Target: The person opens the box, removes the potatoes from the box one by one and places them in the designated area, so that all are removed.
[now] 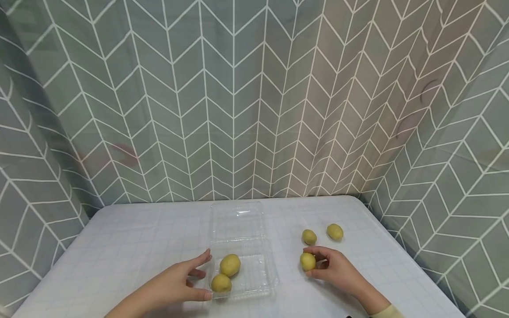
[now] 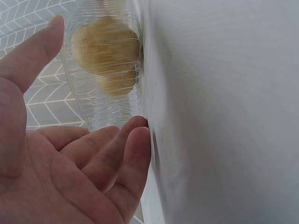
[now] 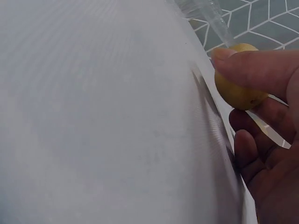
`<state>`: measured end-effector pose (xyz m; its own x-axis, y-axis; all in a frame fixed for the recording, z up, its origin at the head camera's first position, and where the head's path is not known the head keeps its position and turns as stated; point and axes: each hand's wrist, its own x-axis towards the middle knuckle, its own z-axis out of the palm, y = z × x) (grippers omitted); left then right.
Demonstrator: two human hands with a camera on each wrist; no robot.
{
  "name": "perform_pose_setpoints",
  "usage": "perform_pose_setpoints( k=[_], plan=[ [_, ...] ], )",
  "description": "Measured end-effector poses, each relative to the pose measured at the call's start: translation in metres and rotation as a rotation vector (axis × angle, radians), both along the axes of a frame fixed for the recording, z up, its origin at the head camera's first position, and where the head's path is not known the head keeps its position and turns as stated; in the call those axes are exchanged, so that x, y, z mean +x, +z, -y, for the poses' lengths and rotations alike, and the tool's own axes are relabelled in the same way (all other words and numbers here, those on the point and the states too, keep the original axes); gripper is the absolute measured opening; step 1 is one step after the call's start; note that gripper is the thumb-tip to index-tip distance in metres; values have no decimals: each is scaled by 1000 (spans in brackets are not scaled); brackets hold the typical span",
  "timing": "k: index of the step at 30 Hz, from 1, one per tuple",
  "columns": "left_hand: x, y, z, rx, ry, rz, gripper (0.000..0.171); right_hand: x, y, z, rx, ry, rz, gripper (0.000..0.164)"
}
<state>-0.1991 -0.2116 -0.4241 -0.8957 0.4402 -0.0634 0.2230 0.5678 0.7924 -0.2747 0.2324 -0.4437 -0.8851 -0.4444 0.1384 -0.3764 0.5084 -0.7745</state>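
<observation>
A clear plastic clamshell box (image 1: pixel 254 274) lies with its lid folded back on the table. Inside, against its left side, sit two yellow lemons, a rear one (image 1: pixel 230 265) and a front one (image 1: pixel 221 283). My left hand (image 1: pixel 176 280) is spread along the box's left side, thumb and fingertips at the edge; whether they touch the plastic I cannot tell. To the right of the box, my right hand (image 1: pixel 334 269) pinches a small lemon (image 1: pixel 308 261) between thumb and fingers, low over the table. The right wrist view shows the thumb across this lemon (image 3: pixel 238 95).
Beyond my right hand two more lemons lie on the cloth, a smaller one (image 1: pixel 309 237) and a larger one (image 1: pixel 335 232). The open lid (image 1: pixel 237 221) extends toward the back. A white cloth covers the table (image 1: pixel 151 238), and patterned grey curtains (image 1: pixel 246 110) hang behind and beside it.
</observation>
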Motion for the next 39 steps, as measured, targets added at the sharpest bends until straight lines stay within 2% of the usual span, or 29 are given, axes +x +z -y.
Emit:
perform_pose_setpoints(
  k=[17,24,39],
  plan=[
    [-2,-3,0,-5,-6,-11,99,0,-6,-3,75,-24,22,58],
    [-2,-2,1,-20,-3,-20,99,1,-7,-2,77,4,-17,57],
    [-2,-1,2,-17,13,-7,100,1,-8,-1,52,24,-17,57]
  ],
)
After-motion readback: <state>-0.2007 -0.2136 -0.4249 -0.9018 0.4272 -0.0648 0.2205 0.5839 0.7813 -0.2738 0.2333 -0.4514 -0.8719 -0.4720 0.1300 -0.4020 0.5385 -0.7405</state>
